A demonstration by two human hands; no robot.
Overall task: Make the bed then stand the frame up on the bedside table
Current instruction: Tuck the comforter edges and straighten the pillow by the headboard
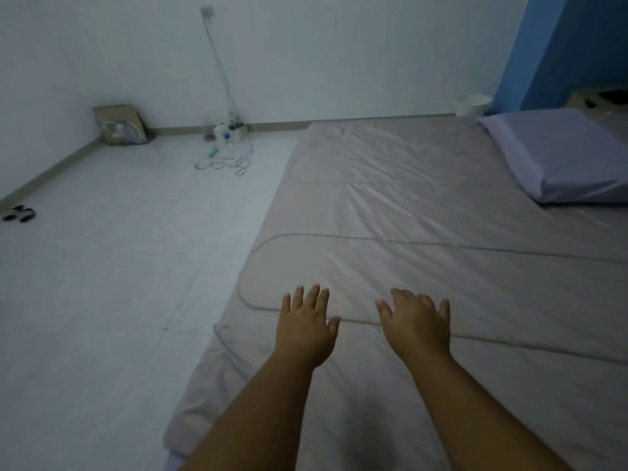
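Down on blanket (424, 212): left hand (304, 326), right hand (416, 322)

bed (407, 205) 1 | pillow (557, 154) 1 | white bin (473, 104) 1 | brown box (119, 125) 1 | dark slippers (18, 213) 2

Dim white wall (339, 56), pale tiled floor (102, 283), blue wall (560, 45) at right.

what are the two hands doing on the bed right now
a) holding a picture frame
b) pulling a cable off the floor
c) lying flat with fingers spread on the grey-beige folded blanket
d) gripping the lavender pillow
c: the left hand and the right hand lie open, fingers spread, on the grey-beige folded blanket, far from the lavender pillow at the head of the bed.
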